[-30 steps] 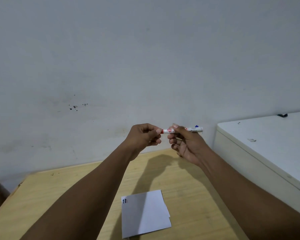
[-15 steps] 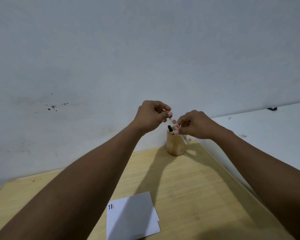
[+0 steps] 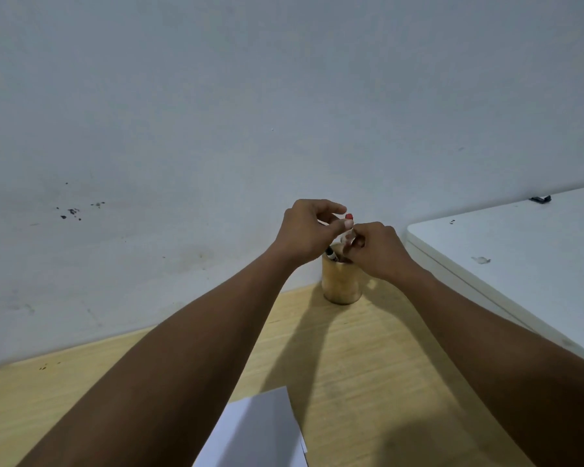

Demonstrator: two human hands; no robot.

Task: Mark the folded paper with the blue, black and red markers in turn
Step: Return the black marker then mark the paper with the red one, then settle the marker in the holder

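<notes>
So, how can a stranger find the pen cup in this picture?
Find the wooden table and follow it to its far edge by the wall. The cup stands there under both hands, the only upright round thing; the paper lies flat.

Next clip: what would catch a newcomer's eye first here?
Both hands meet above the wooden cup at the desk's far edge, the left hand and right hand in a grip on a red-capped marker. The folded paper lies near the bottom edge.
</notes>
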